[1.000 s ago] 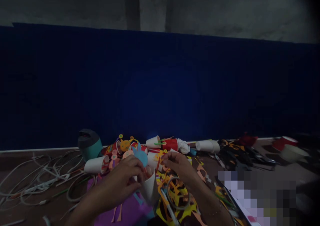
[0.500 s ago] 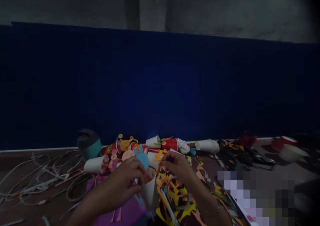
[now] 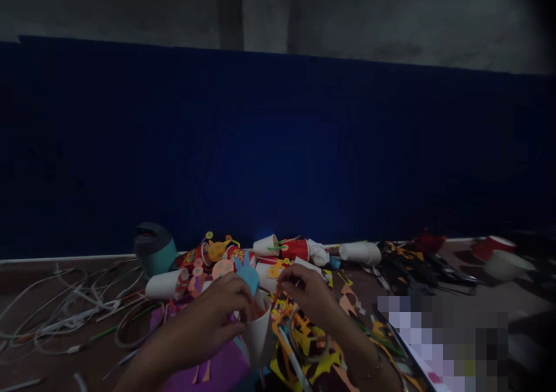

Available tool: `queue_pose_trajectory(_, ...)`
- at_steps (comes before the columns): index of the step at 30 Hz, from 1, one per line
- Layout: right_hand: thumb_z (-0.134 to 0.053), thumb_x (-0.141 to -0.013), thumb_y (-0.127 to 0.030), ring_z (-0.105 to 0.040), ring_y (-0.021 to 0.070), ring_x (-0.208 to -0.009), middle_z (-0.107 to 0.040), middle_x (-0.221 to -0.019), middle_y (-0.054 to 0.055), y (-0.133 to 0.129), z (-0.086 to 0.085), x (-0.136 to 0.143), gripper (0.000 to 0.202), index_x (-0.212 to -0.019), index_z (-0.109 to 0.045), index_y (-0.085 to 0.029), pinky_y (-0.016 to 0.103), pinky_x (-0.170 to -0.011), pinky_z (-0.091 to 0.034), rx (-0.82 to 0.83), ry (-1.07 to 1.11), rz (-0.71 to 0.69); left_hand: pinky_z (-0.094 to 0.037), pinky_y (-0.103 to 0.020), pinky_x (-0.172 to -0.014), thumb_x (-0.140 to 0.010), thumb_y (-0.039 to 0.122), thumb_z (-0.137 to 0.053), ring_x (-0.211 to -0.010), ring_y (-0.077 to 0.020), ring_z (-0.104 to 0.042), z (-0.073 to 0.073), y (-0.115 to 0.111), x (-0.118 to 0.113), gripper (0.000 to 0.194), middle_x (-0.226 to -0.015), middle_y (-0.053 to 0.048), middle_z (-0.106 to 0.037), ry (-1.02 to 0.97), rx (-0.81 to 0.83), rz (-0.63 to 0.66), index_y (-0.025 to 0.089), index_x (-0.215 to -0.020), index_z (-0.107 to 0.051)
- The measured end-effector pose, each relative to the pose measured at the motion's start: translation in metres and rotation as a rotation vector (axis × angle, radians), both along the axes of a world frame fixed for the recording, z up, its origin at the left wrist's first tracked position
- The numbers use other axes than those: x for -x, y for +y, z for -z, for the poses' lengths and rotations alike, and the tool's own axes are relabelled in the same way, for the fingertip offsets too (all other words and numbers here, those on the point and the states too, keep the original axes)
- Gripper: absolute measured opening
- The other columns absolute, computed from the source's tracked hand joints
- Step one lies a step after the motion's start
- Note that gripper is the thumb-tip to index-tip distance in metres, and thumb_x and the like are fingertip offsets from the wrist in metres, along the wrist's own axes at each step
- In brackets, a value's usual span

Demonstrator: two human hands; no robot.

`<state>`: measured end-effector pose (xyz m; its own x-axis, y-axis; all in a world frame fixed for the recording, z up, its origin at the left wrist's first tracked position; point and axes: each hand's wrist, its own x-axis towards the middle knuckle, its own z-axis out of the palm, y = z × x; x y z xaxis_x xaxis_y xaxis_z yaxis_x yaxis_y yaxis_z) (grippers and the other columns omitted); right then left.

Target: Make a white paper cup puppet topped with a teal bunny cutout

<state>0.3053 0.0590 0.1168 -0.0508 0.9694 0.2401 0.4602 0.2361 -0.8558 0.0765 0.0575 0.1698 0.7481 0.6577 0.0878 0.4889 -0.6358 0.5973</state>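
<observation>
My left hand (image 3: 226, 308) grips a white paper cup (image 3: 259, 343) by its rim, with the thumb outside and some fingers reaching inside. The cup stands upright, tilted a little. Behind the rim is a light blue paper cut-out (image 3: 247, 277) with long ears; whether it is fixed to the cup I cannot tell. Just right of the cup, my right hand (image 3: 306, 288) is pinched on a thin orange strip (image 3: 277, 293), whose lower end runs down by the cup rim. Purple paper (image 3: 212, 374) lies under the left forearm.
Yellow and orange paper scraps (image 3: 324, 366) spread below my right hand. Decorated cups lie behind, beside a white cup (image 3: 167, 285) and a teal container (image 3: 155, 253). White cables (image 3: 65, 305) tangle at left. Stacked white cups (image 3: 359, 253) lie at right, before a blue panel (image 3: 278, 149).
The blue cut-out has shifted slightly to the right and tilts more. Both hands stay nearly in place, the left on the cup.
</observation>
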Motion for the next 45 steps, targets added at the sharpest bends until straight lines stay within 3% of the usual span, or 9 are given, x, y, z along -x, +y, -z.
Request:
queue_pose_trajectory(14, -0.052, -0.072, -0.01, -0.056, 0.0148, -0.066, -0.066, -0.078, 0.002, 0.001, -0.001, 0.0, 0.016, -0.076, -0.064, -0.02, 0.025, -0.059, -0.041, -0.002, -0.033, 0.007, -0.038, -0.027, -0.085, -0.075, 0.003, -0.055, -0.098, -0.0144, -0.05, 0.0, -0.002, 0.001, 0.022, -0.099, 0.003, -0.057, -0.013, 0.011, 0.03, 0.024, -0.081, -0.061)
queue_pose_trajectory(26, -0.055, -0.071, -0.013, -0.056, 0.0136, -0.063, -0.064, -0.07, 0.0, 0.0, 0.002, 0.002, 0.008, -0.076, -0.059, -0.018, 0.023, -0.057, -0.042, 0.05, 0.019, -0.051, -0.039, -0.028, -0.086, -0.072, 0.0, -0.053, -0.098, -0.0153, -0.049, 0.002, 0.0, 0.001, 0.027, -0.098, 0.002, -0.057, -0.025, 0.014, 0.051, 0.024, -0.081, -0.061)
queue_pose_trajectory(39, -0.053, -0.075, -0.015, -0.054, 0.0128, -0.065, -0.058, -0.073, -0.002, 0.005, 0.012, -0.004, 0.021, -0.095, -0.052, -0.02, 0.024, -0.059, -0.042, -0.028, 0.148, -0.05, -0.038, -0.028, -0.087, -0.077, 0.006, -0.056, -0.098, -0.0153, -0.049, 0.001, 0.003, -0.003, 0.019, -0.099, 0.002, -0.057, -0.027, -0.039, 0.044, 0.024, -0.081, -0.062)
queue_pose_trajectory(45, -0.058, -0.079, -0.034, -0.062, 0.0174, -0.076, -0.066, -0.096, 0.007, 0.004, -0.001, -0.006, 0.042, -0.118, -0.049, -0.02, 0.027, -0.059, -0.047, 0.164, 0.327, -0.069, -0.039, -0.03, -0.087, -0.078, 0.007, -0.054, -0.098, -0.0158, -0.049, 0.002, 0.008, -0.004, 0.018, -0.098, 0.002, -0.058, -0.047, -0.066, 0.012, 0.023, -0.076, -0.062)
